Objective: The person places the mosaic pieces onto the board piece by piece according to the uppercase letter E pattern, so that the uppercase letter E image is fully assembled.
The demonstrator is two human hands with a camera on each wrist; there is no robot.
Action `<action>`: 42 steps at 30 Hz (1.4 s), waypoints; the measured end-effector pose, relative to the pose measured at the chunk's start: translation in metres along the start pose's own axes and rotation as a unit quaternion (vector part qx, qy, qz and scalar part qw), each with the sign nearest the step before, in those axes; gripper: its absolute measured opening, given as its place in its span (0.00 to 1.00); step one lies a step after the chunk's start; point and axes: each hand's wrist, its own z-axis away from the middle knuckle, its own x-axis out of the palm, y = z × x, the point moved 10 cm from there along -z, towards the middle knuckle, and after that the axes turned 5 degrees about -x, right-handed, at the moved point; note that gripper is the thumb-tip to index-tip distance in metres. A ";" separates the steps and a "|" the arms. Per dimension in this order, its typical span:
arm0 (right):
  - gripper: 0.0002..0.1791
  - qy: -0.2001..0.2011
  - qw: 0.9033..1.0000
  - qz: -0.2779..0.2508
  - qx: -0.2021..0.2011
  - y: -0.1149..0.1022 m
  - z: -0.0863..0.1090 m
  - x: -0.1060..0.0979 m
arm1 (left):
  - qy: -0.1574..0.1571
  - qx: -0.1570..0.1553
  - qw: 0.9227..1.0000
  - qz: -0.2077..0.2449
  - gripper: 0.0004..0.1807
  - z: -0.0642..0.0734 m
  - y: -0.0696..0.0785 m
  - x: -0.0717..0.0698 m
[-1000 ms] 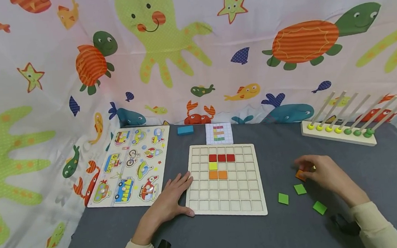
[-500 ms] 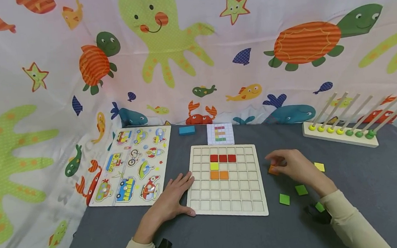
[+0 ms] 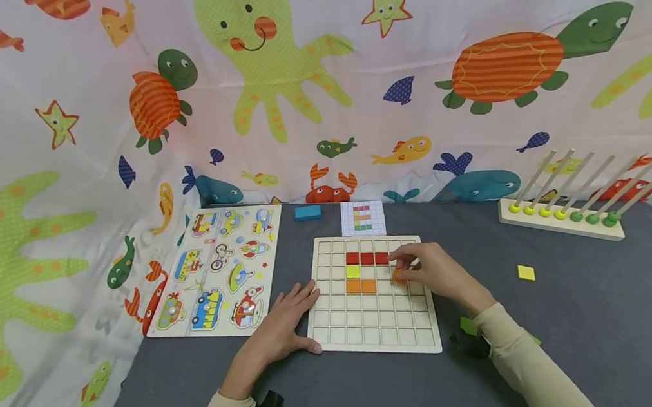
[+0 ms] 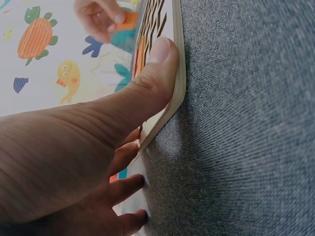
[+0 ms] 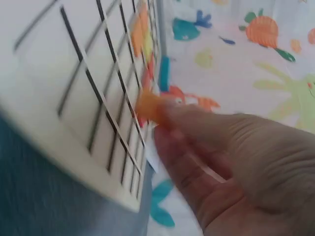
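Note:
My right hand (image 3: pixel 442 276) pinches an orange square tile (image 3: pixel 399 277) between thumb and fingertips, over the right part of the wooden grid board (image 3: pixel 375 336). The tile (image 5: pixel 149 105) shows blurred near the grid in the right wrist view. Three red tiles (image 3: pixel 367 259) form a row on the board, with a yellow tile (image 3: pixel 352 271) and two orange tiles (image 3: pixel 361 286) below. My left hand (image 3: pixel 281 324) rests with spread, fairly straight fingers at the board's left edge; in the left wrist view its thumb (image 4: pixel 157 66) lies on the board's rim.
A pattern card (image 3: pixel 363 218) and a blue block (image 3: pixel 307 213) lie behind the board. To the left is a vehicle puzzle (image 3: pixel 224 270). A pegged bead stand (image 3: pixel 560 218) stands back right. One loose yellow tile (image 3: pixel 526 272) lies right; green tiles (image 3: pixel 468 326) are partly hidden by the right arm.
My right hand has picked up the orange tile from the table at the right and carried it left over the board. My left hand has stayed at the board's edge.

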 end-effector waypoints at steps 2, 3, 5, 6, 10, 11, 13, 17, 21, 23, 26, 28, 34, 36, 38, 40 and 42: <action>0.15 -0.004 1.000 -0.008 -0.015 -0.007 -0.006 0.008 | 0.001 0.003 1.000 0.004 0.57 0.000 0.001 0.000; 0.16 -0.008 1.000 -0.009 -0.022 -0.011 -0.009 0.011 | 0.001 0.006 1.000 0.007 0.57 0.000 0.001 0.000; 0.15 -0.016 0.999 -0.006 -0.028 -0.014 -0.013 0.018 | 0.001 0.012 1.000 0.013 0.57 0.000 0.002 0.001; 0.15 -0.020 0.999 -0.002 -0.029 -0.015 -0.014 0.020 | 0.001 0.014 1.000 0.015 0.57 0.000 0.003 0.001; 0.15 -0.025 1.000 0.011 -0.015 -0.012 -0.016 0.025 | -0.002 0.017 1.000 0.018 0.57 0.001 0.003 0.002; 0.15 -0.027 1.000 0.010 -0.011 -0.010 -0.016 0.026 | -0.002 0.018 1.000 0.018 0.57 0.001 0.004 0.002; 0.15 -0.033 0.999 0.004 -0.013 -0.008 -0.015 0.029 | 0.000 0.019 1.000 0.020 0.57 0.001 0.005 0.001; 0.16 -0.042 0.999 0.002 -0.025 -0.007 -0.013 0.034 | 0.002 0.021 1.000 0.019 0.57 0.001 0.005 -0.001; 0.16 -0.040 0.999 0.005 -0.026 -0.007 -0.012 0.037 | 0.006 0.019 1.000 0.017 0.57 0.001 0.002 0.000; 0.16 -0.040 0.999 0.002 -0.023 -0.007 -0.012 0.037 | 0.005 0.016 1.000 0.018 0.57 0.001 0.001 0.001; 0.15 -0.041 0.999 -0.012 -0.008 -0.005 -0.010 0.034 | 0.004 0.013 1.000 0.018 0.57 0.001 0.000 0.002; 0.16 -0.040 0.999 -0.019 0.008 -0.002 -0.008 0.029 | 0.000 0.011 1.000 0.020 0.57 0.002 0.002 0.001; 0.16 -0.010 0.999 0.002 0.041 0.021 0.012 -0.008 | 0.005 0.013 1.000 0.020 0.57 0.002 0.001 -0.002; 0.16 0.007 0.999 0.017 0.051 0.034 0.025 -0.026 | 0.005 0.012 1.000 0.020 0.57 0.001 0.001 -0.002; 0.16 0.026 0.997 0.032 0.061 0.047 0.041 -0.045 | 0.005 0.012 1.000 0.020 0.57 0.001 0.000 -0.001; 0.16 0.045 0.995 0.051 0.072 0.058 0.059 -0.065 | 0.005 0.012 1.000 0.021 0.57 0.002 0.000 -0.001; 0.17 0.062 0.992 0.072 0.082 0.069 0.077 -0.083 | 0.005 0.011 1.000 0.022 0.57 0.003 0.000 -0.001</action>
